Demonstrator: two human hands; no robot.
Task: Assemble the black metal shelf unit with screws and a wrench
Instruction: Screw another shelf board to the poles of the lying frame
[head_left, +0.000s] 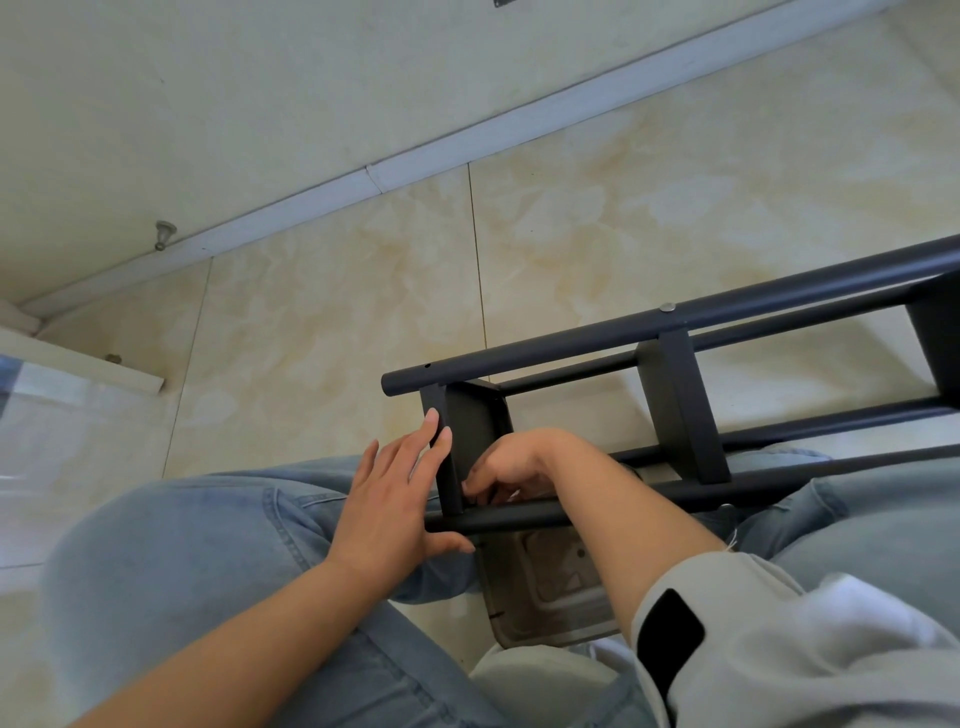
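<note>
A: Cream marbled floor tiles (322, 312), a white skirting board (467, 140) running to about 1 o'clock along the wall. So where is the black metal shelf unit (675, 374)?

B: Lying on its side across the person's lap, over the blue jeans (208, 545), reaching from the centre off towards 3 o'clock. Round black tubes run lengthways and flat black panels stand between them like rungs.

A: How far along would you judge it?

B: Partly built. One silver screw head (667, 307) sits in the upper tube above the middle panel, so that joint looks done. Near the tube's end, at about 9 o'clock from that screw, an open hole (427, 366) has nothing in it. The end panel (470, 436) seems to be the one in hand, and I'd say its fixings are still to do.

A: And the hands?

B: The left hand (395, 499) lies flat, fingers straight, the tips pressing the end panel's edge and the thumb under the lower tube (498, 519); it steadies, it grips nothing. The right hand (511, 470) is curled in behind that panel, its fingertips bunched where the panel meets the lower tube. It may be pinching a screw, but I cannot tell.

A: A wrench?

B: None in view. Below the frame, at 6 o'clock, lies a grey moulded plastic tray (550, 597) on the floor.
</note>
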